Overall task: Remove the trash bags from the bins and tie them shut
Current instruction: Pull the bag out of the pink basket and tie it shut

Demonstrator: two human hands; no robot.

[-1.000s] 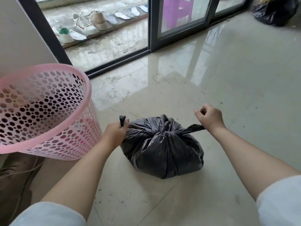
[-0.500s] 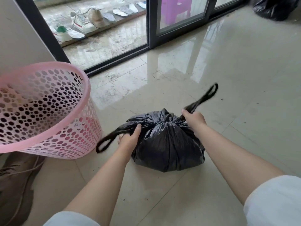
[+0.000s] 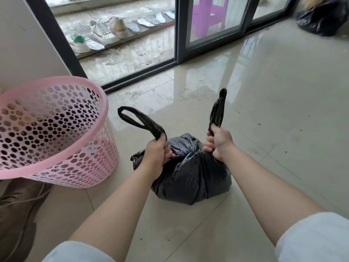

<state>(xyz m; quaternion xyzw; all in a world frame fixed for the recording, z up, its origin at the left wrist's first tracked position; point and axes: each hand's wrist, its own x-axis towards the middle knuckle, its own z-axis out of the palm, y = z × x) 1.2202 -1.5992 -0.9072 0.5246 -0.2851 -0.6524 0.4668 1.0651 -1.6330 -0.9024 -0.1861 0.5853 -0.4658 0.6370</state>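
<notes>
Both hands point(image 3: 188, 148) grip the bag's point(image 3: 190, 176) handles at twelve o'clock; soft, slippery plastic, looks light.

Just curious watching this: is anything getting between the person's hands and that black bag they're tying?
Nothing visible does. The left hand and right hand each already grip a handle of the black trash bag. The pink bin stands off to the left.
</notes>
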